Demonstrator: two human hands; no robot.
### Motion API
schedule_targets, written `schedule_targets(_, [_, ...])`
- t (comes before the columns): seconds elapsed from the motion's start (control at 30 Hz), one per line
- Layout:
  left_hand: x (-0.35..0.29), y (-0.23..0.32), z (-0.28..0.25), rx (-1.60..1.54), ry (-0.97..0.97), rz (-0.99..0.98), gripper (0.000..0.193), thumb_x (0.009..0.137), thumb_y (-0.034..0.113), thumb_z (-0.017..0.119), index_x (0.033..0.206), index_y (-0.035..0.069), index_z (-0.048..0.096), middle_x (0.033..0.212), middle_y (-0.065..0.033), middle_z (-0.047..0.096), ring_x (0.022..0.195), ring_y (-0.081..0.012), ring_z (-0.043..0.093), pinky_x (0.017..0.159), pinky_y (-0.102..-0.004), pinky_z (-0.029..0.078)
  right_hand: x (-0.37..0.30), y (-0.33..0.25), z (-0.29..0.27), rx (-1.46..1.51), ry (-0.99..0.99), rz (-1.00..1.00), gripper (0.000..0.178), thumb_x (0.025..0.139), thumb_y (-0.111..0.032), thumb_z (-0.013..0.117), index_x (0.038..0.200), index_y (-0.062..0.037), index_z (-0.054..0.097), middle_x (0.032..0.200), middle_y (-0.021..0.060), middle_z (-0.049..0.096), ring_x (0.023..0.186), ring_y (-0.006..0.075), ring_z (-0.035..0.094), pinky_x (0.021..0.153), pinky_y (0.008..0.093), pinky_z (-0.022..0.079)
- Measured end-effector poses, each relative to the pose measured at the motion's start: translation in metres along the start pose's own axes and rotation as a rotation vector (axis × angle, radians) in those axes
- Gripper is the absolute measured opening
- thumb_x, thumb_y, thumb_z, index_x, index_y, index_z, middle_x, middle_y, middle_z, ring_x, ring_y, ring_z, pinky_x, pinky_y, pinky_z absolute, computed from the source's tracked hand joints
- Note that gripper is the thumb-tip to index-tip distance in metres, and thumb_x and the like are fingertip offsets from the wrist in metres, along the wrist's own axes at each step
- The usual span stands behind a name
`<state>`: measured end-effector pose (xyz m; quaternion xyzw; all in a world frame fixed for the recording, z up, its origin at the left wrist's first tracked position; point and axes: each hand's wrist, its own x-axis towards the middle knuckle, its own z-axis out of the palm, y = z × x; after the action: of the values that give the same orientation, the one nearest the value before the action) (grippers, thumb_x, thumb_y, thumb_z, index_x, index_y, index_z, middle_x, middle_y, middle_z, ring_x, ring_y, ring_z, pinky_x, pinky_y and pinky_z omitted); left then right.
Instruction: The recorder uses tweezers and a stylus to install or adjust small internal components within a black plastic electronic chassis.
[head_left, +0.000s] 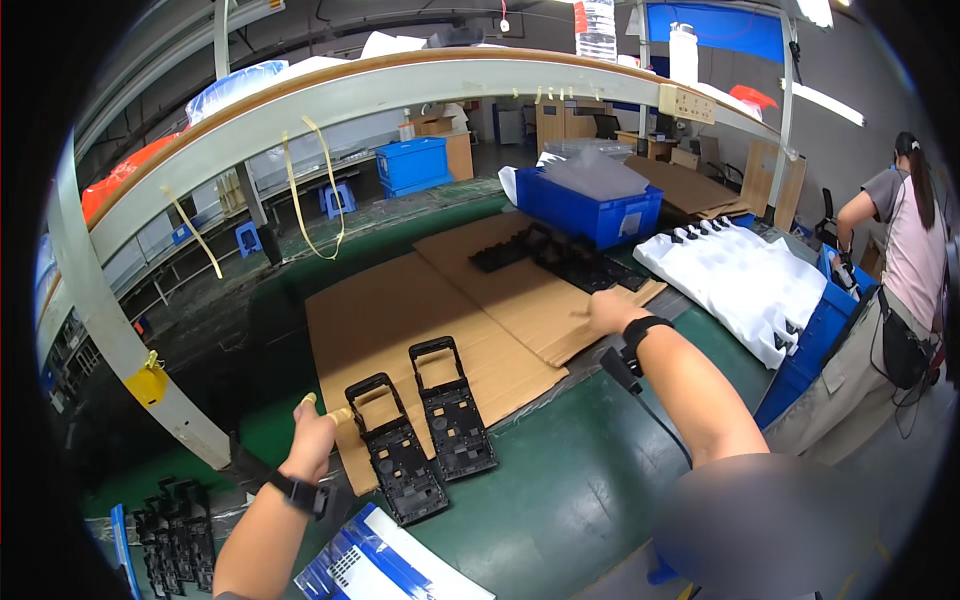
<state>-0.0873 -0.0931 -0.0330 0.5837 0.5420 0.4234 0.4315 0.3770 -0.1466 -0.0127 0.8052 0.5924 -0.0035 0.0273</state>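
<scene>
Two long black plastic frames lie side by side on a cardboard sheet (420, 310). My left hand (318, 425) grips the left frame (395, 460) at its upper left edge with fingertips in yellow finger cots. The right frame (452, 405) lies untouched beside it. My right hand (610, 308) reaches far right toward a pile of black frames (570, 262) on a second cardboard sheet; its fingers are partly hidden and seem to hold nothing. Both wrists wear black bands.
A blue bin (590, 212) with plastic bags stands behind the pile. White moulded trays (745, 280) lie on blue crates at right, where another person (900, 270) stands. More black frames (175, 540) are stacked at lower left. A blue-and-white box (375, 570) is near me.
</scene>
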Motion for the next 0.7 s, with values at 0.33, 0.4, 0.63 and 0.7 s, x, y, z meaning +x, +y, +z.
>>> schedule_targets(0.33, [-0.159,0.061,-0.097,0.318,-0.259,0.096,0.045,0.064,0.007,0.065,0.105,0.007,0.047,0.118,-0.0083,0.033,0.105,-0.0185,0.038,0.080,-0.0287,0.037,0.063,0.077,0.037,0.380,0.328,0.316,0.057,0.068,-0.039,0.058,0.110,-0.0022,0.048,0.107,0.0193,0.051,0.102,0.0294,0.048,0.086,0.0345,0.037])
schedule_targets(0.4, [-0.187,0.064,-0.108,0.158,-0.162,-0.035,0.044,0.061,0.005,0.066,0.102,0.008,0.050,0.114,-0.0055,0.037,0.099,-0.0153,0.041,0.077,-0.0272,0.037,0.084,0.084,0.052,0.504,0.257,0.308,0.070,0.065,-0.048,0.060,0.117,-0.0030,0.044,0.112,0.0186,0.049,0.106,0.0280,0.046,0.089,0.0326,0.035])
schedule_targets(0.63, [-0.194,0.062,-0.110,-0.028,0.033,0.106,0.033,0.068,0.020,0.064,0.091,-0.001,0.053,0.094,-0.0099,0.051,0.078,-0.0195,0.054,0.067,-0.0274,0.043,0.042,-0.007,0.001,0.283,0.083,0.035,0.036,0.064,-0.033,0.064,0.085,-0.0041,0.063,0.080,0.0195,0.059,0.079,0.0294,0.058,0.072,0.0331,0.044])
schedule_targets(0.7, [-0.191,0.068,-0.100,-0.162,-0.078,0.128,0.032,0.071,0.021,0.062,0.091,-0.002,0.053,0.091,-0.0122,0.053,0.073,-0.0223,0.056,0.065,-0.0304,0.045,0.031,-0.016,0.015,0.301,0.123,-0.066,0.029,0.065,-0.028,0.063,0.081,-0.0037,0.063,0.074,0.0195,0.059,0.073,0.0308,0.058,0.070,0.0339,0.045])
